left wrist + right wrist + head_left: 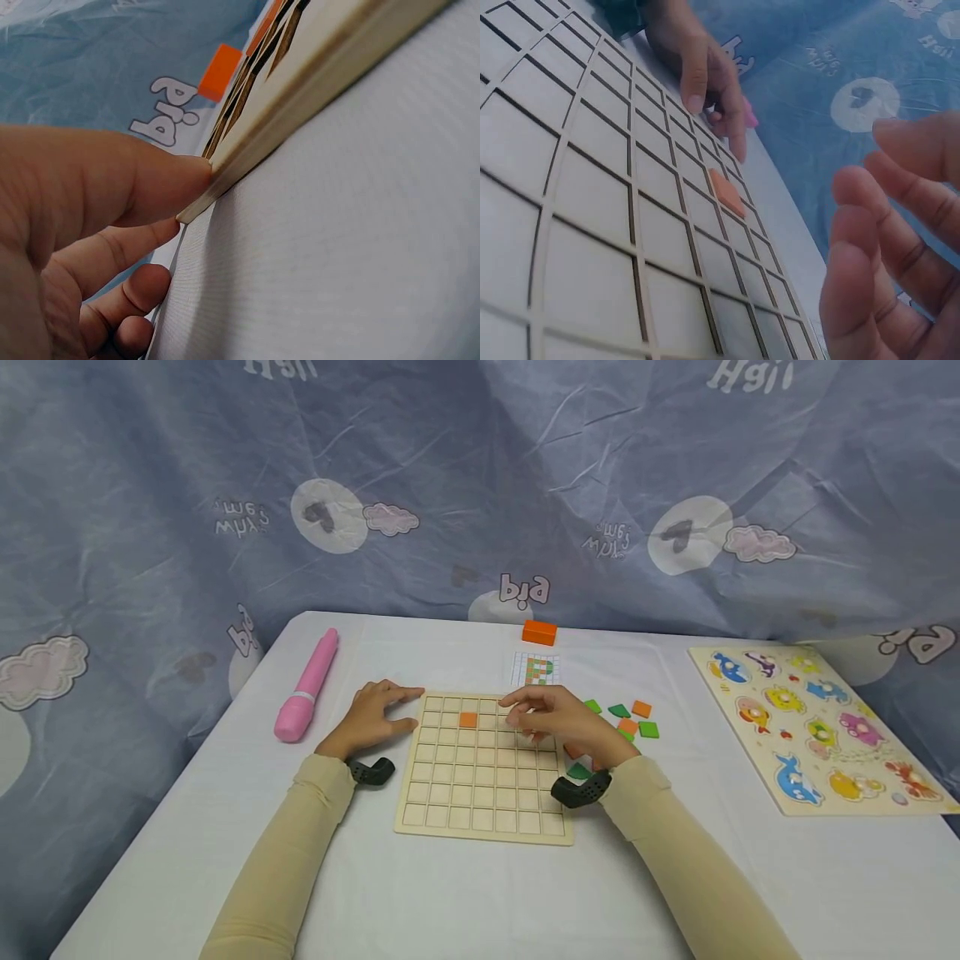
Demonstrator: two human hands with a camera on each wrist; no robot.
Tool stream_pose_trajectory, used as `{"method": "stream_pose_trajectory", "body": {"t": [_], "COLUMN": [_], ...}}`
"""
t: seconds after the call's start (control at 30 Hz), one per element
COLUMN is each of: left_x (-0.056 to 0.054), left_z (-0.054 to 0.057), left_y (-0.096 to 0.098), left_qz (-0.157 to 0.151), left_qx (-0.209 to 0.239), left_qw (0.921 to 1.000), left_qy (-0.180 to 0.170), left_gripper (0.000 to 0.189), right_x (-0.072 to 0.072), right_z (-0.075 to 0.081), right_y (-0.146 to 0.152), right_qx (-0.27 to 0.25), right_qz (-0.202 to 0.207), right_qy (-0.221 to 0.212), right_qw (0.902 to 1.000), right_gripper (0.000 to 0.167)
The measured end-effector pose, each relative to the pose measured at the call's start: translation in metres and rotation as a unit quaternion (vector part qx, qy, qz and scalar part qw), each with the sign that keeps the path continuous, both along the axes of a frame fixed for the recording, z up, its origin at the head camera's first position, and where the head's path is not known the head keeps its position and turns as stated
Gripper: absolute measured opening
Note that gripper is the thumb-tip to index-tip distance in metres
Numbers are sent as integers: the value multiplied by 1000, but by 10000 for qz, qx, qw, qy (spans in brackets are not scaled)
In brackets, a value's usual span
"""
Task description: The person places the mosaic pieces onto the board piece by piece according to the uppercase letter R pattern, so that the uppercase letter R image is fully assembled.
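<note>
A wooden grid board (483,772) lies on the white table. One orange square tile (468,720) sits in a cell of its second row from the far edge. My left hand (371,718) is at the board's far left corner. In the left wrist view, the thumb (172,184) touches the side of the board, with the index fingertip at the corner. My right hand (562,718) hovers over the board's far right part, fingers loosely bent. Nothing shows between those fingers (855,187) in the right wrist view.
Green and orange tiles (648,729) lie scattered right of the board, some hidden by the right hand. Behind are a printed pattern card (538,669) and an orange block (539,632). A pink wand-shaped object (307,685) lies left; an animal puzzle board (825,727) lies right.
</note>
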State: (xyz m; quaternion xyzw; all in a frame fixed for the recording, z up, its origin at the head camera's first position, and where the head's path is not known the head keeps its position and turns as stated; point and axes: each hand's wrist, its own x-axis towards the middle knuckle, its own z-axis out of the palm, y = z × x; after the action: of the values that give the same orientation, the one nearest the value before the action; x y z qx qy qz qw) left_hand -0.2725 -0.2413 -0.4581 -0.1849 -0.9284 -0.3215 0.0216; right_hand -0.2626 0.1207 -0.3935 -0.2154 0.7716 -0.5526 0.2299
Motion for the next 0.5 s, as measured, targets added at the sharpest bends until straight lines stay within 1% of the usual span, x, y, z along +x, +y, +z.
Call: {"method": "stream_pose_trajectory", "body": {"t": [0.3, 0.5], "left_x": [-2, -2], "left_z": [-2, -4], "left_y": [0, -1], "left_qz": [-27, 8], "left_qx": [4, -12], "left_qw": [10000, 10000], "left_qy": [39, 51], "left_gripper": [57, 58], "right_x": [15, 27], "right_z": [1, 1], "right_y": [39, 71], "right_qx": [2, 186], "right_qz": [-285, -493], "right_qy": [-152, 100], "right_qw": [9995, 9986], "right_gripper": [45, 45]}}
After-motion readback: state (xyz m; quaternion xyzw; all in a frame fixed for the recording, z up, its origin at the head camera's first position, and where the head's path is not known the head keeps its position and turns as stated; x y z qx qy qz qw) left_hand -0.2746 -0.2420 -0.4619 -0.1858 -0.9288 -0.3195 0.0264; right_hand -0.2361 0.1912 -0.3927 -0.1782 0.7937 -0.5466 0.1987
